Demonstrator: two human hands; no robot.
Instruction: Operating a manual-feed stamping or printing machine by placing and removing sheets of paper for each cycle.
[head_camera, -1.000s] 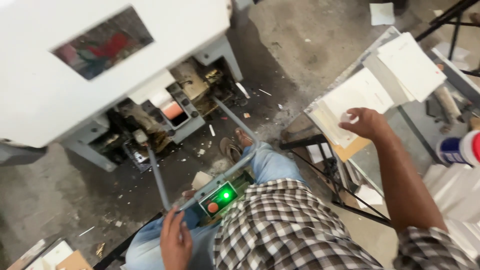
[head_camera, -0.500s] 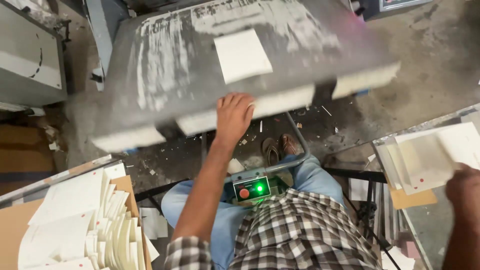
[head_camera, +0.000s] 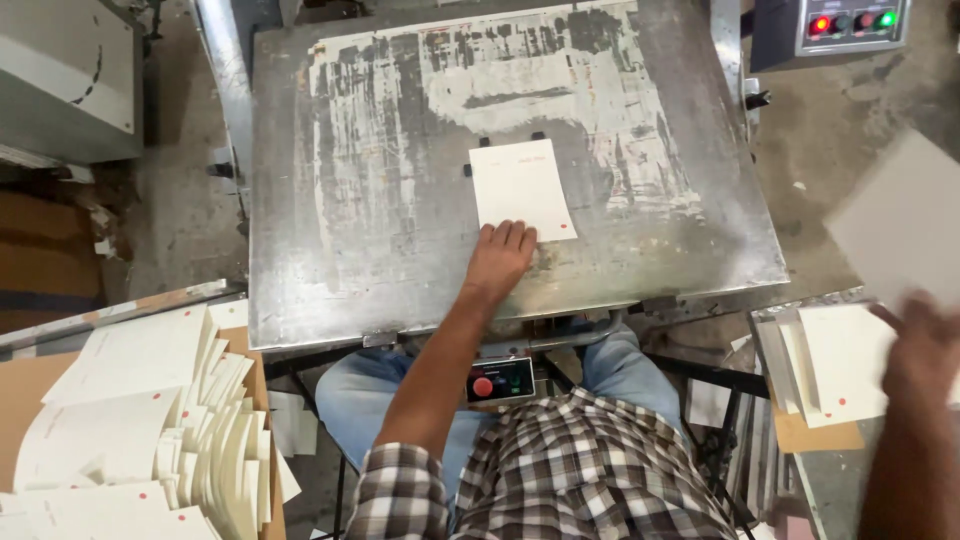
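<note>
- My left hand (head_camera: 500, 255) lies flat and released on the worn metal platen (head_camera: 380, 200), fingertips touching the bottom edge of the white card (head_camera: 522, 190); half a second ago that hand was only reaching up to the plate.
- The card now sits squared near the plate's middle, against small stops at its top edge, so I judge this sheet is seated.
- My right hand (head_camera: 925, 345) is blurred over the stack of cards (head_camera: 835, 360) on the side table at my right; I cannot tell whether it grips one. A blurred pale sheet (head_camera: 900, 225) shows above it.
- A second ago the right hand rested on that stack, so another sheet is probably next.
- The heap of finished cards (head_camera: 140, 420) fans out at my left.
- The small control box (head_camera: 500, 380) by my lap showed green earlier; now only its red button shows.
</note>
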